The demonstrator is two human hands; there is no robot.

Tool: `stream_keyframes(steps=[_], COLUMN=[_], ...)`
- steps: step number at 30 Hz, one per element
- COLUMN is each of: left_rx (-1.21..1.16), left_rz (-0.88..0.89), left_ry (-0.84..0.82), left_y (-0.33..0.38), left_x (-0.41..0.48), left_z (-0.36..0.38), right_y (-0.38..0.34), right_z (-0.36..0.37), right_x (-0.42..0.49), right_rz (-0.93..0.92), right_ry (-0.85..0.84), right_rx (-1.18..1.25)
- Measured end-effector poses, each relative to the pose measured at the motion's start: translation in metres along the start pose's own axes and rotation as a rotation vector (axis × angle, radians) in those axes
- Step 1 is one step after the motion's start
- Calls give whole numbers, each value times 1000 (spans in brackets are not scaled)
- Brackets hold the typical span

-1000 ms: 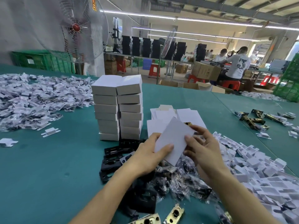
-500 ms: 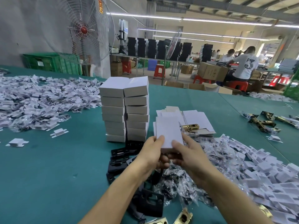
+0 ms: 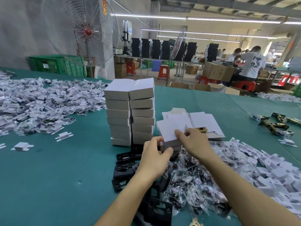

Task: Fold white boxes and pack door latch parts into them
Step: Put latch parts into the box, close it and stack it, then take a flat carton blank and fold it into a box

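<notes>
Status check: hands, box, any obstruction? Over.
Left hand grips white box at its near corner. Right hand pinches its top panel. Box half-formed, above bagged parts; nothing in the way.

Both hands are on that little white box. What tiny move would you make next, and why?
Probably close the box end by the left hand, so it has a bottom. The white box looks squared up, gripped at that end by the left hand and held on top by the right hand, and the brass latch lies just beyond, not yet packed.

Matt white card box (image 3: 167, 129), shiny brass-toned metal latch (image 3: 202, 129), crinkly clear plastic bags (image 3: 192, 176), matt teal tabletop (image 3: 48, 176).
</notes>
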State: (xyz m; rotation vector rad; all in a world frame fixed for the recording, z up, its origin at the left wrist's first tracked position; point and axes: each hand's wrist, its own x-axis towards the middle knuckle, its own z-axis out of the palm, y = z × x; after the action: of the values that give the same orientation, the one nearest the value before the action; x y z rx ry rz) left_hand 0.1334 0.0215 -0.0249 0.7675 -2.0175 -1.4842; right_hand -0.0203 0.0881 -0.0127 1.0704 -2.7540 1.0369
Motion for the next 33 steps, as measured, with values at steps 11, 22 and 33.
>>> stream_keyframes(steps=[11,22,33], left_rx=[158,209,59], left_rz=[128,93,145], left_ry=[-83,-147,-73], left_y=[-17,-15,-7], left_x=[0,-2,-3], left_z=[8,8,7], right_y=[95,87,54], right_z=[-50,-55,-62], right_x=[53,62,11], right_rz=[516,448,286], right_ry=[23,419,582], right_rx=[-272,245,631])
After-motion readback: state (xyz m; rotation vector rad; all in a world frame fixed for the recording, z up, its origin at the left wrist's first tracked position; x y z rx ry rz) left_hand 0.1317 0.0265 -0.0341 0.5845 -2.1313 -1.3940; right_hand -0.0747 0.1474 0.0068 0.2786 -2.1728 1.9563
